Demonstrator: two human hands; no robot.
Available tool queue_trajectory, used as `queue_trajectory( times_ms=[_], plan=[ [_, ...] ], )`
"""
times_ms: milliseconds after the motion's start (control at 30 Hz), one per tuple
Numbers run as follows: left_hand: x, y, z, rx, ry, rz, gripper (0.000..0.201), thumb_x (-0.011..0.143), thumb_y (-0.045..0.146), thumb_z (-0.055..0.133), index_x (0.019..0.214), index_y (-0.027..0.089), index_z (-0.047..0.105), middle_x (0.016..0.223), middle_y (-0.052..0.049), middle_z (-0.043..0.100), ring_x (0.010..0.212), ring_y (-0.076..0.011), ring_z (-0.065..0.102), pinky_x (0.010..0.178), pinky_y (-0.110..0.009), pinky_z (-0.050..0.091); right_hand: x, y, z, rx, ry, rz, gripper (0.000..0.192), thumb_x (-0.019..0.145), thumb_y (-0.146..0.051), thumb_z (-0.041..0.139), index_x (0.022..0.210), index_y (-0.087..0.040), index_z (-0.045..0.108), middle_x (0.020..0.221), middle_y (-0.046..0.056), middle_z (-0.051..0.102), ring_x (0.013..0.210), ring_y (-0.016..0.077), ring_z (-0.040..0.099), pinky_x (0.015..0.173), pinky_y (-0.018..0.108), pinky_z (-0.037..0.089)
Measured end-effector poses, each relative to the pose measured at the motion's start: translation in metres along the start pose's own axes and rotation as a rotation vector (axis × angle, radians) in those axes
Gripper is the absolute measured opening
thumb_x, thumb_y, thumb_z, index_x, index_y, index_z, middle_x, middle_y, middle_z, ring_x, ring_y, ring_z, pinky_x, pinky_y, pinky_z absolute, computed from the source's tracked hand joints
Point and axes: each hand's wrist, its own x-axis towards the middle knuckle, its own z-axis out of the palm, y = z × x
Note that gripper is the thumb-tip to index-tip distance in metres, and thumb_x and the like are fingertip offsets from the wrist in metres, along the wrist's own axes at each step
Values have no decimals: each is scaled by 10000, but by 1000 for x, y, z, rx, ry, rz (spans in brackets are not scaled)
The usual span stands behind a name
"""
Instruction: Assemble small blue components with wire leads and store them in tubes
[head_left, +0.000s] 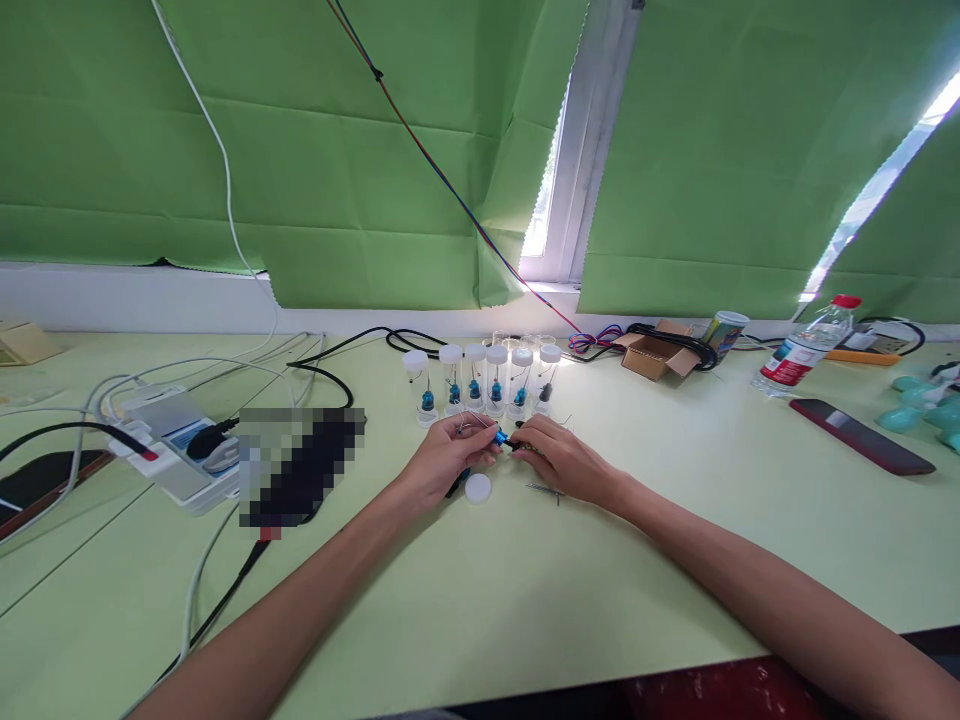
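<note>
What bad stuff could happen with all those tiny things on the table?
The small blue part pinched between the left hand and right hand could slip and roll off among the cables. The row of capped vials stands right behind the knuckles, so a bump might topple them. The loose white cap by the wrists could get swept off the table.
</note>
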Motion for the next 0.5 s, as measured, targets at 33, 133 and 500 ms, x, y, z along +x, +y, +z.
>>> queue_trajectory(
  times_ms=[33, 133, 500],
  plan=[
    [0, 0, 0, 2, -1, 1, 314, 643, 323, 834, 833, 134, 672, 710, -26, 654, 695, -136, 626, 654, -257, 503, 0, 0, 0, 2, 7, -1, 200, 1005, -282, 399, 1087, -171, 543, 940, 113, 597, 893, 216, 569, 779, 361, 514],
    [1, -2, -2, -1, 1, 6, 322, 635, 314, 841, 848, 138, 675, 724, -26, 666, 710, -136, 636, 692, -264, 516, 0, 0, 1, 4, 20, -2, 197, 1007, -276, 393, 1085, -171, 540, 944, 113, 601, 892, 215, 574, 770, 357, 516],
    [1, -6, -3, -76, -2, -3, 273, 650, 268, 836, 839, 137, 690, 750, -33, 691, 727, -121, 659, 764, -248, 540, 1, 0, 0, 13, 54, -6, 177, 1003, -263, 399, 1095, -181, 527, 957, 117, 604, 911, 220, 574, 789, 357, 510]
  ],
)
